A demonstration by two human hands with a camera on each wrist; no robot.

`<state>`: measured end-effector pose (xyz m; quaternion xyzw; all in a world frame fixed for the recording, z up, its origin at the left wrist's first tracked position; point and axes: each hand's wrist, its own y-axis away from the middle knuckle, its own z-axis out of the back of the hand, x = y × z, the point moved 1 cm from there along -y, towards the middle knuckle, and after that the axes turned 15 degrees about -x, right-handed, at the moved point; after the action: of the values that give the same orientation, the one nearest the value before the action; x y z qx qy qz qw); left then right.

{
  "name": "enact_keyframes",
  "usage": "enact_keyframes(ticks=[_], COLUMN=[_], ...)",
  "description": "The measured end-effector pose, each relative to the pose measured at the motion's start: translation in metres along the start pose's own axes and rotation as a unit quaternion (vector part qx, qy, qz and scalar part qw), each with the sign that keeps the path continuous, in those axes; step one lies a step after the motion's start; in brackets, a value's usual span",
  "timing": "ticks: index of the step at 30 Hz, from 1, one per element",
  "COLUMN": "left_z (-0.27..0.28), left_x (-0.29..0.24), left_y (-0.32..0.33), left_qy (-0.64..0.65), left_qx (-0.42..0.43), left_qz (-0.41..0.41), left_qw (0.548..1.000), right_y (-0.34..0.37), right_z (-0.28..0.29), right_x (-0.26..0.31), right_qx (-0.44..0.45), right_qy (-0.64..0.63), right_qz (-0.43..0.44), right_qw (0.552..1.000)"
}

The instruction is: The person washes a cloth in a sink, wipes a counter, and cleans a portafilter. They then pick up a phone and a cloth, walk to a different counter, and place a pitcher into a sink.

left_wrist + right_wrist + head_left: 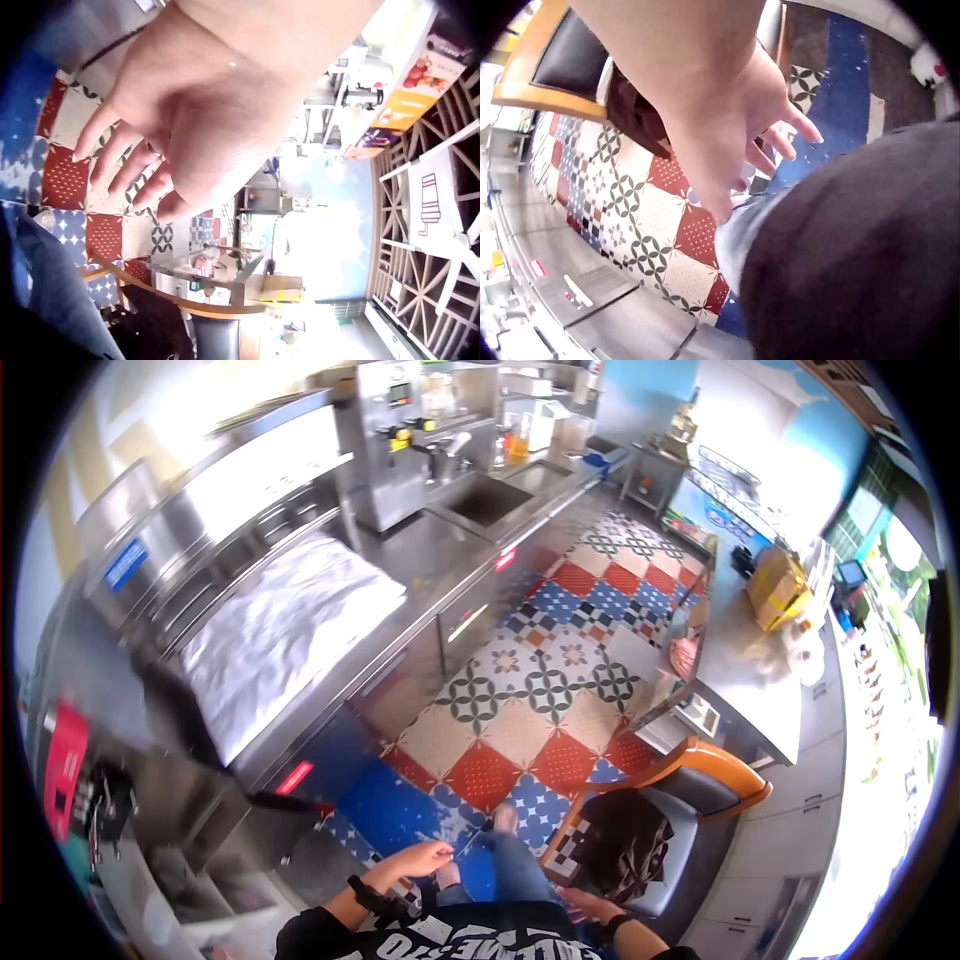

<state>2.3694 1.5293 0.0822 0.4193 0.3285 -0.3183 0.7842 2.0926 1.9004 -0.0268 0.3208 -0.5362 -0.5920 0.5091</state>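
Observation:
My left hand (424, 858) hangs in front of my body with nothing in it. The left wrist view shows that hand (202, 127) with its fingers spread and loosely bent over the tiled floor. Low at my right side is my right hand (592, 906), near the wooden chair (738, 772). Seen from the right wrist, this hand (750, 112) holds nothing, its fingers relaxed beside my leg. A dark brown cloth (630, 850) lies on the chair's seat.
On the left runs a steel counter (420, 560) with a sink (485, 500) and a silvery crumpled sheet (290, 625). At right stands a table (750, 700) bearing a yellow-taped cardboard box (778, 590). The patterned tile floor (540, 670) stretches between them.

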Motion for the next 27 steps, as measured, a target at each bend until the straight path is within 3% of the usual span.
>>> enact_keyframes(ticks=[5,9,10,11,13,15,16,18,19,20,22,24,25,27], left_z=[0.053,0.087,0.100,0.110,0.133,0.158,0.170,0.199,0.210,0.219,0.238,0.257,0.265,0.290], left_x=[-0.130,-0.231,-0.258,-0.273,-0.296,-0.315,-0.322,-0.344,-0.351,-0.356,-0.359,-0.353,-0.349,-0.367], left_y=[-0.167,-0.273,-0.295,-0.320,-0.370,-0.416,-0.438,-0.490,-0.516,-0.542,-0.603,-0.675,-0.712,-0.792], left_qy=[0.079,0.006,-0.032,-0.049,-0.073,-0.091,-0.087,-0.078,-0.084,-0.091,-0.133,-0.150,-0.155,-0.187], left_qx=[0.030,0.140,0.160,0.148,0.110,0.033,0.023,0.012,0.022,0.034,0.070,0.088,0.095,0.078], left_qz=[-0.093,-0.104,-0.084,-0.114,-0.174,-0.192,-0.184,-0.159,-0.126,-0.093,-0.043,-0.043,-0.044,-0.074], left_qw=[0.992,0.985,0.983,0.981,0.976,0.977,0.979,0.984,0.988,0.991,0.988,0.984,0.982,0.976], right_y=[-0.075,-0.216,-0.166,-0.083,-0.147,-0.119,-0.118,-0.106,-0.095,-0.124,-0.156,-0.193,-0.225,-0.254], right_z=[0.029,0.104,0.138,0.173,0.215,0.271,0.294,0.347,0.370,0.394,0.435,0.474,0.487,0.516], right_x=[0.068,0.142,0.206,0.290,0.342,0.439,0.479,0.574,0.613,0.637,0.682,0.718,0.723,0.739], right_qx=[0.029,0.120,0.121,0.118,0.004,0.039,0.002,-0.009,0.018,-0.059,-0.090,-0.133,-0.045,-0.039], right_qy=[-0.149,-0.219,-0.177,-0.134,-0.121,-0.329,-0.286,-0.297,-0.353,-0.234,-0.159,-0.105,-0.239,-0.278], right_qz=[-0.039,-0.099,-0.047,0.004,0.098,0.181,0.306,0.348,0.262,0.299,0.322,0.350,0.331,0.244], right_qw=[0.988,0.963,0.976,0.984,0.988,0.926,0.908,0.889,0.898,0.923,0.929,0.921,0.912,0.928])
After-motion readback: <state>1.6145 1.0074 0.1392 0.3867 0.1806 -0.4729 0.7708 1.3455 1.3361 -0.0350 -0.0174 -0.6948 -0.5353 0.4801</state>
